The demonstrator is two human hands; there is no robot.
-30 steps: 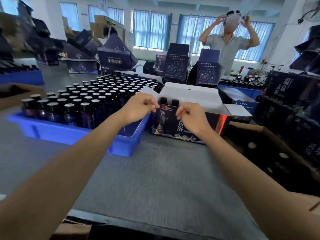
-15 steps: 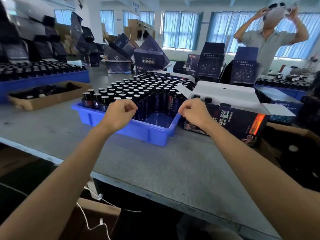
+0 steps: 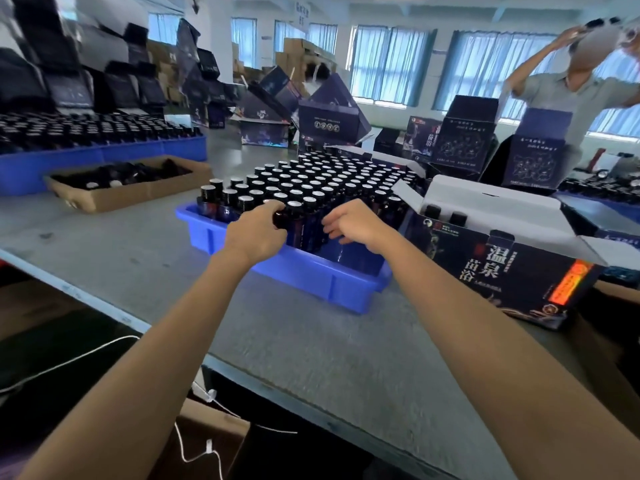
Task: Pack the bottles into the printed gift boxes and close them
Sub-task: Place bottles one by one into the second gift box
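Several dark bottles (image 3: 311, 188) with shiny caps stand in rows in a blue tray (image 3: 311, 277) on the grey table. My left hand (image 3: 254, 233) reaches over the tray's near wall and grips the top of one front-row bottle (image 3: 281, 218). My right hand (image 3: 353, 223) hovers just right of it with loosely bent fingers pointing at the neighbouring bottles, holding nothing. To the right stands the printed gift box (image 3: 502, 275), dark with white characters, its white flaps (image 3: 485, 209) open. Two bottle tops (image 3: 445, 214) show inside at its left end.
A shallow cardboard box (image 3: 131, 192) lies at the left, with a second blue tray of bottles (image 3: 104, 157) behind it. Stacked dark gift boxes (image 3: 464, 140) crowd the back. A person (image 3: 571, 91) stands at the far right. The table's front edge (image 3: 104, 306) runs diagonally below.
Both hands left the gift box's front edge and moved left to the tray. My left hand has closed round a bottle. The view swung left.
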